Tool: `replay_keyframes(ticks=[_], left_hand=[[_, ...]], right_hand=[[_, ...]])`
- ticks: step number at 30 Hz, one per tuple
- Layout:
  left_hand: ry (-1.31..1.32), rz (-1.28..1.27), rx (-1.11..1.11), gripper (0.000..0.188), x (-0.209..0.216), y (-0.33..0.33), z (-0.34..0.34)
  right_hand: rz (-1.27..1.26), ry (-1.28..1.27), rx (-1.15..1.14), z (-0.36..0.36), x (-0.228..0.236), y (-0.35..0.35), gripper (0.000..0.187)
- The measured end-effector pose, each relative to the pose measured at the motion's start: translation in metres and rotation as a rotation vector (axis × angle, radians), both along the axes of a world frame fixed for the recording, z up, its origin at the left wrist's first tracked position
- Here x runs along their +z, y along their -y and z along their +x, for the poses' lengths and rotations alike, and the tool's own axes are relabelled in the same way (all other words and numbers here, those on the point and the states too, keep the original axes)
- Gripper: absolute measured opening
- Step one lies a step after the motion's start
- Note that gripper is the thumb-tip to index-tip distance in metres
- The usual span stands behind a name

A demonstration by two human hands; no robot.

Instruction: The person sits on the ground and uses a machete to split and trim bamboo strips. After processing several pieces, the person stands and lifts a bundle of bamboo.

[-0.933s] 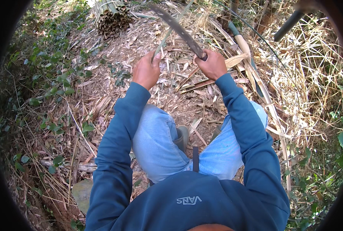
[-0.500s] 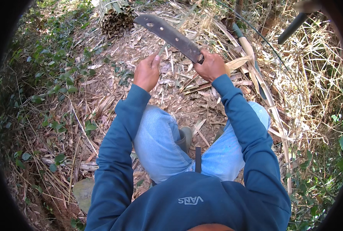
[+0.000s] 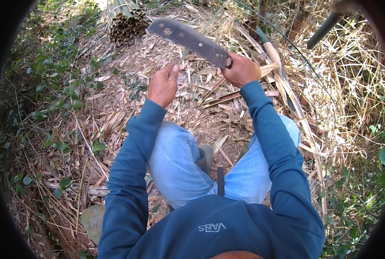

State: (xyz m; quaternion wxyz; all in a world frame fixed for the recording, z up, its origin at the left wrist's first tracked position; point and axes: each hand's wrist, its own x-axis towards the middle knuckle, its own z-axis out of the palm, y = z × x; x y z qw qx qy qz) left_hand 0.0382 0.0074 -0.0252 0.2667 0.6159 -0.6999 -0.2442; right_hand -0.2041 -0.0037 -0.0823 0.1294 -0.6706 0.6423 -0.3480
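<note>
My right hand (image 3: 241,70) is closed round the handle of a machete (image 3: 188,41). Its dark, wide blade has several holes and points to the far left, its flat side facing up. Between the fingers and thumb of my left hand (image 3: 163,84) is a thin green bamboo strip (image 3: 182,57). The strip runs away from me, passes behind the blade and shows again beyond it. Whether the cutting edge touches the strip, I cannot tell. Both hands are held out in front of my knees, above the littered ground.
A tied bundle of bamboo pieces (image 3: 127,23) stands at the far left. Long bamboo poles (image 3: 294,93) lie along the right, beside dry brush. A dark stick-like handle (image 3: 324,31) juts in at the far right. Green vines (image 3: 63,97) grow on the left, near a flat stone (image 3: 92,221).
My right hand has shifted slightly to the right, and the machete blade has tilted so more of its flat face shows. My left hand keeps its grip on the strip, nearly still.
</note>
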Motion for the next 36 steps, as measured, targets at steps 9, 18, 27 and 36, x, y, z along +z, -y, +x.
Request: replay_keyframes(ticks=[9, 18, 27, 36], left_hand=[[0.042, -0.044, -0.059, 0.037, 0.004, -0.006, -0.004], [-0.073, 0.159, -0.129, 0.04, -0.007, 0.003, -0.003], [-0.486, 0.432, -0.029, 0.018, -0.008, 0.004, -0.006], [-0.396, 0.338, -0.08, 0.019, -0.002, -0.002, 0.001]], right_hand=[[0.077, 0.081, -0.108, -0.018, -0.004, 0.008, 0.031], [0.053, 0.248, -0.239, -0.024, -0.007, 0.012, 0.039], [0.023, -0.014, 0.197, 0.033, -0.006, -0.028, 0.033], [0.092, -0.003, -0.048, 0.022, -0.006, 0.0, 0.032]])
